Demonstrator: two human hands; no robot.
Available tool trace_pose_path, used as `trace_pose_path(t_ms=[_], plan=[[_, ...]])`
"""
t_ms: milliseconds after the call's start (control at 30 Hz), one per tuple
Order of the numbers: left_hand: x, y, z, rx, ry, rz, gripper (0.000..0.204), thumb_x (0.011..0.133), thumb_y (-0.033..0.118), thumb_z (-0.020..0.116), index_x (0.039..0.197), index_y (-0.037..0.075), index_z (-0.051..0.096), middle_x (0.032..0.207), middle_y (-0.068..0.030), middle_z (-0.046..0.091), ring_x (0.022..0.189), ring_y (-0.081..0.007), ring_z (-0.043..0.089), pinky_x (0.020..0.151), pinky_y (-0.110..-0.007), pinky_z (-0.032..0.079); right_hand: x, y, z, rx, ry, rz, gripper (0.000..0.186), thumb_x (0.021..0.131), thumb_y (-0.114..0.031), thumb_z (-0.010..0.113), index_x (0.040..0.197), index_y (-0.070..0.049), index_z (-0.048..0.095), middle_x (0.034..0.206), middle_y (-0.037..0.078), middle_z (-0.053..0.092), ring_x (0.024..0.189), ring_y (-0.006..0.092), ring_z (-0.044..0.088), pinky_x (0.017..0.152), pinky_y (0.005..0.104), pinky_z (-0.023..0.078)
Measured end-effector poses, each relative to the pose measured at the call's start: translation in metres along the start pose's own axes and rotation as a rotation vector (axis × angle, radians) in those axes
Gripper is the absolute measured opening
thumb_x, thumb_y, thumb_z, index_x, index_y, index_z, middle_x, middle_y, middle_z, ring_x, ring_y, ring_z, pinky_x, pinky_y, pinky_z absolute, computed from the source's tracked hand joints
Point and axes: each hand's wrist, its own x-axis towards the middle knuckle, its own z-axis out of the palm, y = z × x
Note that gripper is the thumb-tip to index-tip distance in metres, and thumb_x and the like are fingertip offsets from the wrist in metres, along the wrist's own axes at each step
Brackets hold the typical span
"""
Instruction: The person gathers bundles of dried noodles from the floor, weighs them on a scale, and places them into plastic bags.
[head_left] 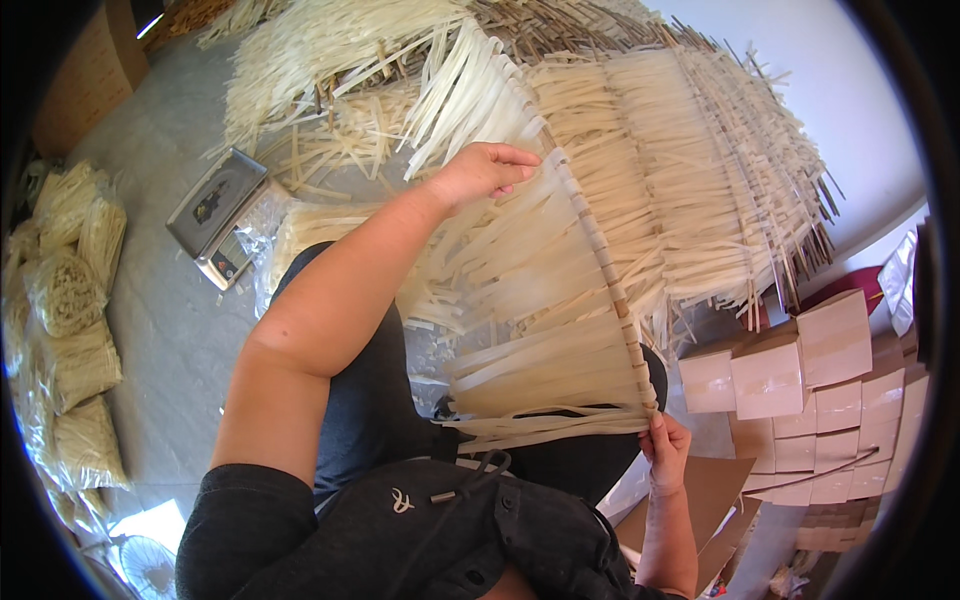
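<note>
A long thin stick (601, 255) slants across my lap, with pale, translucent flat dried noodle strips (540, 275) hanging over it and draping to the left. Its near end is gripped in my right hand (666, 450), thumb and fingers closed around it beside my knee. My left hand (490, 172) reaches across to the upper part of the stick. There its thumb and fingers pinch together at the edge of the strips, though the fingers partly hide what they grip. Whiter noodle strips (480, 95) hang on the stick's far part, beyond my left hand.
A large pile of noodle-laden sticks (690, 160) stands ahead and right. Loose noodles (335, 140) litter the floor. A metal scale (218, 205) sits at left, near bagged noodles (75, 300). Cardboard boxes (770, 375) are stacked at right, beside an open carton (700, 500).
</note>
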Motion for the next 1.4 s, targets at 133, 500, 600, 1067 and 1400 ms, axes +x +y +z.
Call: trace_pose_path(t_ms=[133,500,600,1067,1400], plan=[[0.002,-0.004,0.018,0.024,0.079,0.025,0.027,0.086,0.02,0.069,0.11,0.011,0.065,0.078,0.0061,0.057,0.062,-0.0037,0.045,0.06,-0.019,0.041,-0.001,0.002,-0.002,-0.002,0.001,-0.019,0.036,0.094,-0.029,0.059,0.069,-0.003,0.057,0.052,-0.004,0.042,0.045,0.0036,0.033,0.043,0.0207,0.021],[0.005,-0.002,0.021,0.026,0.069,-0.02,0.021,0.083,0.018,0.071,0.101,0.01,0.064,0.076,0.0052,0.056,0.063,-0.0035,0.045,0.058,-0.019,0.04,-0.003,0.004,-0.004,0.017,0.003,-0.004,0.037,0.094,-0.029,0.06,0.069,-0.002,0.057,0.052,-0.004,0.041,0.046,0.0039,0.031,0.044,0.0219,0.021],[0.007,-0.002,0.022,0.018,0.082,-0.005,0.02,0.083,0.017,0.07,0.101,0.011,0.064,0.076,0.0049,0.056,0.064,-0.0041,0.045,0.058,-0.019,0.039,-0.002,0.004,-0.003,0.004,0.013,-0.003,0.036,0.094,-0.029,0.06,0.069,-0.002,0.057,0.052,-0.004,0.041,0.046,0.004,0.031,0.044,0.0219,0.021],[0.021,-0.02,0.022,-0.002,0.153,-0.009,0.011,0.084,0.013,0.067,0.094,0.009,0.066,0.073,0.0032,0.059,0.058,-0.0048,0.042,0.051,-0.02,0.037,-0.002,0.0,0.001,-0.006,0.017,0.019,0.037,0.093,-0.029,0.06,0.068,-0.002,0.056,0.053,-0.005,0.041,0.046,0.0033,0.032,0.044,0.0211,0.021],[-0.008,-0.001,0.029,0.276,-0.054,-0.141,0.026,0.084,0.029,0.066,0.1,0.008,0.07,0.082,-0.0012,0.069,0.056,-0.0085,0.046,0.049,-0.024,0.039,-0.003,0.0,-0.002,-0.007,-0.004,-0.006,0.038,0.094,-0.029,0.06,0.068,-0.002,0.056,0.053,-0.004,0.04,0.046,0.0034,0.031,0.044,0.0215,0.021]])
